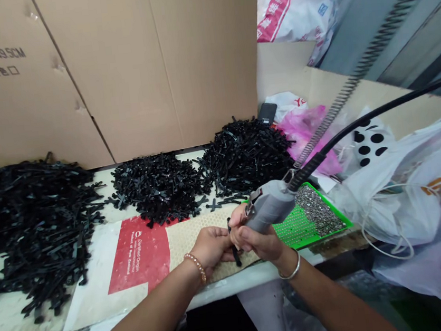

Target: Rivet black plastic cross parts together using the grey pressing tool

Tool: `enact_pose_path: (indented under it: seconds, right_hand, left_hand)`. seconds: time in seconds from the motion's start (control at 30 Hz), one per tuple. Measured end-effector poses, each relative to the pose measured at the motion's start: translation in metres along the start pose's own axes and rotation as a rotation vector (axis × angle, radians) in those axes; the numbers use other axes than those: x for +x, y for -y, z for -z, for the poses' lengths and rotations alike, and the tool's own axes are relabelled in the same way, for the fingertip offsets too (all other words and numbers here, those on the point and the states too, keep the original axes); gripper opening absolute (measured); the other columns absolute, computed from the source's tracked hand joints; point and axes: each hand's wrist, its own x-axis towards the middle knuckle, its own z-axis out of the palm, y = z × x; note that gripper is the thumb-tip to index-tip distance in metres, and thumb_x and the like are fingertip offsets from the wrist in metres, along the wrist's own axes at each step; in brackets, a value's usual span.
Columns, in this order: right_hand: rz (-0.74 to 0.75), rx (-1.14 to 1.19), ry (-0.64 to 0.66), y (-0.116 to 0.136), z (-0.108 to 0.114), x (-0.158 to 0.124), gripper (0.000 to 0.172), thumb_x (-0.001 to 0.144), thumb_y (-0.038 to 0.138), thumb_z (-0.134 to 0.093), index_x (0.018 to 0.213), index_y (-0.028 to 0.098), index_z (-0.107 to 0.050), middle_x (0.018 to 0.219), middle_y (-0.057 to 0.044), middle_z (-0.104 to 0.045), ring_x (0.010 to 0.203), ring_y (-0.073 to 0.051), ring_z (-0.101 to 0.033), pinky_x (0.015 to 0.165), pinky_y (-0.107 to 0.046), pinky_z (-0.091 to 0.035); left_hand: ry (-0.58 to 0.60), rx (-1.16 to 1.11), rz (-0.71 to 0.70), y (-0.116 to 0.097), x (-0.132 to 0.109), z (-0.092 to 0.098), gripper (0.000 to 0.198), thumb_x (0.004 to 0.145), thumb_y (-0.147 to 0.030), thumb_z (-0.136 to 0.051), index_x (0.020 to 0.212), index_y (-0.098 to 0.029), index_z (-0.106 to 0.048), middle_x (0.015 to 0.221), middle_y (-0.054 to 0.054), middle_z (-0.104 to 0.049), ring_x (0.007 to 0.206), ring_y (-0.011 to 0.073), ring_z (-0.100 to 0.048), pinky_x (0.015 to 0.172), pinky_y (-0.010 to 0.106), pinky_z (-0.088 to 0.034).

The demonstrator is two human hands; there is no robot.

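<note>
Left hand (210, 249) holding black plastic cross (236, 256), right hand (258, 242), rotary tool (267, 206)

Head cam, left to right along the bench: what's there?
Large heap of black plastic pieces → smaller black heap → third black heap → green tray of small silver pieces → white plastic bag

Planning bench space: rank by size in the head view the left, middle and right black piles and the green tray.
1. Left pile of black plastic pieces
2. Middle pile and right pile: too alike to rank
3. Green tray: looks smallest, though the rotary tool hides part of it
</note>
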Motion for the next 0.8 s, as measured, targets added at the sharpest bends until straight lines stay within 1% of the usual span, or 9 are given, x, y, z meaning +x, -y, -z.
enact_pose_path:
  seconds: [0.1, 0.2, 0.27, 0.37, 0.4, 0.47, 0.53, 0.6, 0.8]
  right_hand:
    - [-0.017, -0.013, -0.008, 0.002, -0.003, -0.003, 0.027, 0.086, 0.039, -0.065, 0.100, 0.021, -0.051, 0.053, 0.008, -0.041, 0.042, -0.010, -0.037, 0.045, -0.025, -0.035]
    - [0.055, 0.024, -0.068, 0.019, -0.003, 0.002, 0.027, 0.088, 0.036, -0.063, 0.109, 0.021, -0.053, 0.052, 0.008, -0.041, 0.043, -0.010, -0.038, 0.047, -0.024, -0.037]
    - [0.175, 0.040, -0.190, 0.035, 0.002, 0.010, 0.023, 0.089, 0.034, -0.063, 0.107, 0.021, -0.056, 0.050, 0.009, -0.040, 0.041, -0.009, -0.035, 0.046, -0.022, -0.037]
    - [0.325, -0.020, -0.459, 0.050, 0.019, 0.029, 0.019, 0.084, 0.030, -0.067, 0.098, 0.020, -0.059, 0.047, 0.009, -0.040, 0.039, -0.008, -0.034, 0.045, -0.021, -0.037]
    - [0.328, -0.042, -0.535, 0.049, 0.026, 0.034, 0.020, 0.082, 0.030, -0.069, 0.096, 0.019, -0.060, 0.047, 0.009, -0.041, 0.039, -0.008, -0.034, 0.044, -0.020, -0.037]
    - [0.268, -0.075, -0.628, 0.043, 0.038, 0.043, 0.025, 0.078, 0.032, -0.072, 0.095, 0.018, -0.060, 0.046, 0.009, -0.042, 0.039, -0.008, -0.035, 0.042, -0.020, -0.036]
    - [0.185, -0.100, -0.641, 0.032, 0.045, 0.046, 0.030, 0.075, 0.036, -0.074, 0.095, 0.017, -0.061, 0.046, 0.008, -0.042, 0.039, -0.008, -0.035, 0.041, -0.021, -0.035]
    - [0.132, -0.121, -0.604, 0.022, 0.047, 0.045, 0.033, 0.074, 0.038, -0.074, 0.096, 0.016, -0.061, 0.047, 0.008, -0.042, 0.040, -0.009, -0.036, 0.041, -0.021, -0.035]
    - [0.100, -0.148, -0.500, 0.013, 0.042, 0.035, 0.031, 0.079, 0.040, -0.070, 0.098, 0.017, -0.059, 0.049, 0.008, -0.042, 0.040, -0.009, -0.036, 0.042, -0.023, -0.034]
  left_hand:
    - [-0.003, -0.003, 0.009, -0.003, -0.002, -0.001, 0.022, 0.056, -0.023, -0.081, 0.059, -0.012, -0.063, 0.059, 0.004, -0.064, 0.055, 0.0127, -0.060, 0.053, 0.022, -0.052]
    - [0.010, -0.004, 0.028, -0.006, -0.005, 0.000, 0.024, 0.058, -0.025, -0.082, 0.062, -0.010, -0.063, 0.065, 0.006, -0.066, 0.058, 0.0134, -0.061, 0.056, 0.024, -0.054]
    - [0.016, -0.004, 0.042, -0.006, -0.005, 0.001, 0.027, 0.058, -0.026, -0.083, 0.066, -0.010, -0.064, 0.069, 0.008, -0.067, 0.061, 0.0142, -0.062, 0.056, 0.024, -0.054]
    - [0.015, -0.003, 0.047, -0.006, -0.005, 0.002, 0.030, 0.057, -0.026, -0.085, 0.071, -0.010, -0.064, 0.071, 0.007, -0.067, 0.061, 0.0135, -0.062, 0.055, 0.023, -0.053]
    - [0.016, -0.004, 0.047, -0.006, -0.005, 0.002, 0.031, 0.057, -0.026, -0.085, 0.072, -0.009, -0.064, 0.072, 0.007, -0.067, 0.060, 0.0126, -0.061, 0.055, 0.023, -0.053]
    - [0.023, -0.006, 0.049, -0.006, -0.005, 0.002, 0.032, 0.057, -0.026, -0.085, 0.074, -0.009, -0.065, 0.072, 0.006, -0.066, 0.058, 0.0110, -0.059, 0.054, 0.022, -0.052]
    - [0.039, -0.010, 0.051, -0.006, -0.005, 0.002, 0.033, 0.056, -0.027, -0.085, 0.077, -0.009, -0.066, 0.074, 0.006, -0.066, 0.059, 0.0108, -0.059, 0.054, 0.022, -0.052]
    - [0.057, -0.012, 0.051, -0.006, -0.006, 0.002, 0.036, 0.055, -0.028, -0.085, 0.081, -0.009, -0.067, 0.078, 0.007, -0.067, 0.062, 0.0118, -0.060, 0.057, 0.023, -0.053]
    - [0.053, 0.001, 0.060, -0.008, -0.008, 0.003, 0.042, 0.047, -0.022, -0.082, 0.085, -0.010, -0.069, 0.083, 0.009, -0.070, 0.072, 0.0165, -0.064, 0.061, 0.024, -0.053]
